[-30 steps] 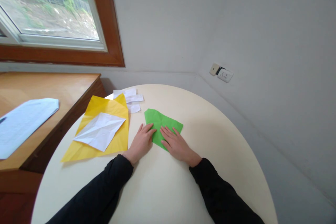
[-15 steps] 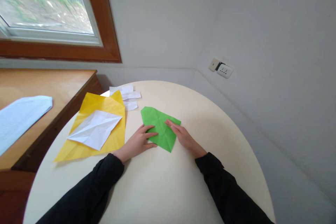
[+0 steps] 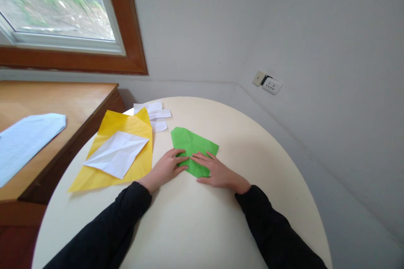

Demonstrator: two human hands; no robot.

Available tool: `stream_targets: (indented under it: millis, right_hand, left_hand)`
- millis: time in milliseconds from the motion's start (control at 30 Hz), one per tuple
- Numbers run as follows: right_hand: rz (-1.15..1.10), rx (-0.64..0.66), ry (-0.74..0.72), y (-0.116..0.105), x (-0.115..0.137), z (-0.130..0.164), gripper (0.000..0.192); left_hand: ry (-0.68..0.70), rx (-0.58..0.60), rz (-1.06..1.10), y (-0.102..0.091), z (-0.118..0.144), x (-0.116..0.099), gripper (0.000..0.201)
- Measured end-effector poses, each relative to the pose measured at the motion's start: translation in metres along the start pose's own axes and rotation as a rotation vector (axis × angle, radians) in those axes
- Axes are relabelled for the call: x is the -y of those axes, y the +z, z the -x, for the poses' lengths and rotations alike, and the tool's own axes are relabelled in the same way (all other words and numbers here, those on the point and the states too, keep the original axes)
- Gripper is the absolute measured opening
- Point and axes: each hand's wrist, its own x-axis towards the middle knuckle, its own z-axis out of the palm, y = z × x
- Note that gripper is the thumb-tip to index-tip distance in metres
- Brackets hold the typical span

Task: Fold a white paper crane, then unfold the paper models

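A green sheet of paper [image 3: 193, 145] with creases lies flat on the round cream table [image 3: 252, 168]. My left hand [image 3: 166, 167] rests on its near left edge, fingers spread and pressing down. My right hand [image 3: 216, 172] lies flat over its near right corner, fingertips pointing left and almost touching those of the left hand. Both arms wear black sleeves. Neither hand grips anything.
Left of the green sheet lies a yellow sheet [image 3: 107, 176] with a creased white sheet [image 3: 116, 158] on top. Small white paper strips [image 3: 156, 114] sit behind. A wooden desk [image 3: 63, 105] with a pale blue paper [image 3: 25, 143] adjoins on the left. A wall socket [image 3: 270, 85] is on the right.
My right hand slid from the sheet's right edge down and left onto its near corner. My left hand stayed pressed on the paper's left side.
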Motion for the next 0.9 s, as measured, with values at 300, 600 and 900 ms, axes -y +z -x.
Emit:
stream_targets:
  millis: [300, 600, 900]
  right_hand:
    - [-0.038, 0.071, 0.069, -0.001, 0.001, -0.003, 0.067]
    - [-0.075, 0.136, 0.142, -0.008, 0.004, -0.007, 0.072]
    - [-0.175, 0.192, 0.141, -0.018, 0.005, -0.007, 0.100]
  left_hand:
    - [0.032, 0.091, 0.052, -0.013, -0.001, -0.001, 0.032]
    - [0.109, 0.137, 0.109, -0.013, 0.001, 0.011, 0.030]
    - [0.117, 0.064, 0.121, -0.008, 0.000, 0.014, 0.030]
